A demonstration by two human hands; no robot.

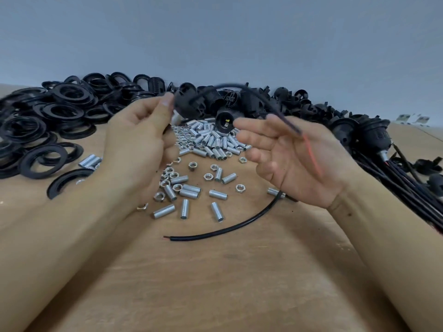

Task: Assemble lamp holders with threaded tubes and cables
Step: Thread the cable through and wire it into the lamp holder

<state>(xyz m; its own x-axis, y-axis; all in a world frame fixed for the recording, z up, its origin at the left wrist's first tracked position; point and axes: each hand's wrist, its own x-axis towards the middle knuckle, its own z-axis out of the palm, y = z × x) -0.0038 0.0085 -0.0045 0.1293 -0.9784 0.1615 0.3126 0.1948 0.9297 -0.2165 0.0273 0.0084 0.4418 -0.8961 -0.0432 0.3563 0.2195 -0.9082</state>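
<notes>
My left hand (pixel 141 137) grips a black lamp holder part (pixel 185 106) above the table, with a silver threaded tube (pixel 174 119) showing under my thumb. A black cable (pixel 254 92) arcs out of that part to the right, blurred, and its red wire end (pixel 311 152) hangs in front of my right palm. My right hand (pixel 294 159) is spread open, fingers straight, and I cannot tell if the cable touches it. Another lamp holder (pixel 225 121) lies behind on the pile, its opening facing me. A loose black cable (pixel 227 227) lies curved on the table in front.
Black plastic rings (pixel 55 116) are heaped at the left. Silver threaded tubes (pixel 211 140) and nuts (pixel 208 176) are scattered in the middle of the wooden table (pixel 215 283). Black holder parts (pixel 299 101) are piled along the back; assembled holders with cables (pixel 388 152) lie at the right.
</notes>
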